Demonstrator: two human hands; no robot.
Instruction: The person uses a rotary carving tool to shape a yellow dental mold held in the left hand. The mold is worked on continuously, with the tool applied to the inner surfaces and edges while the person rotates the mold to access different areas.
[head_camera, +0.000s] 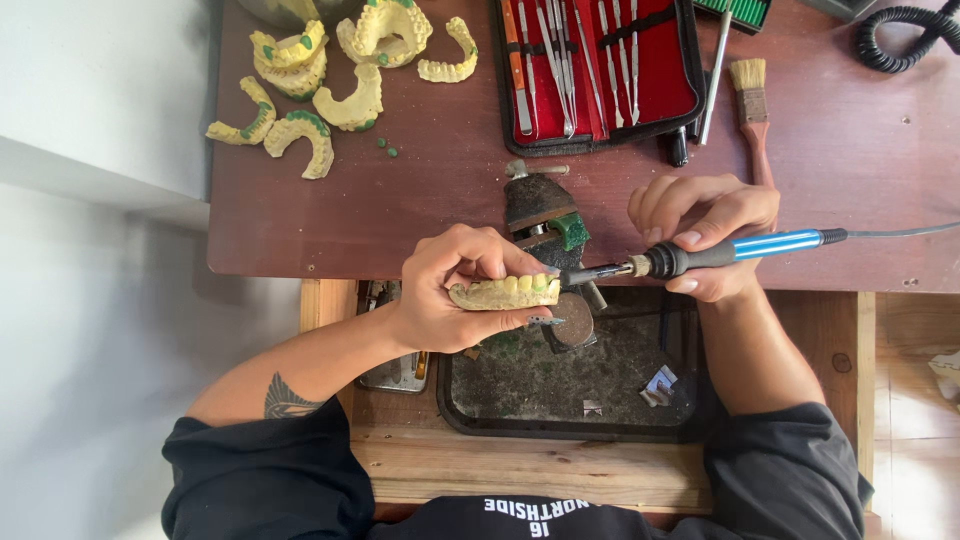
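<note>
Yellow plaster everywhere at the far left of my view: a heap of spare dental casts (330, 80) with green wax patches lies on the dark brown tabletop (440, 200), well apart from my hands. Beside it, far centre, an open red-lined instrument case (600, 70) with steel tools in rows. Right of the case, a flat paintbrush (752, 110) with a reddish handle, its end running behind my right hand. Coiled black cable (905, 40) at the far right corner.

Between my hands and the table edge, a small bench vise (545, 215) with a green lump on its jaw; it sits just behind the work and partly hidden by my left fingers. Below, an open drawer holds a black tray (560, 390) with scraps and dust.

My left hand (450, 290) is clamped around a yellow dental cast (505, 292), teeth facing me, thumb under, fingers curled over the top. My right hand (705, 235) is closed on a blue-handled electric wax tool (700, 255), cord trailing off right. Its dark tip meets the right end of the cast; whether it truly touches I cannot tell. The hands are near each other, with the tool bridging the gap.
</note>
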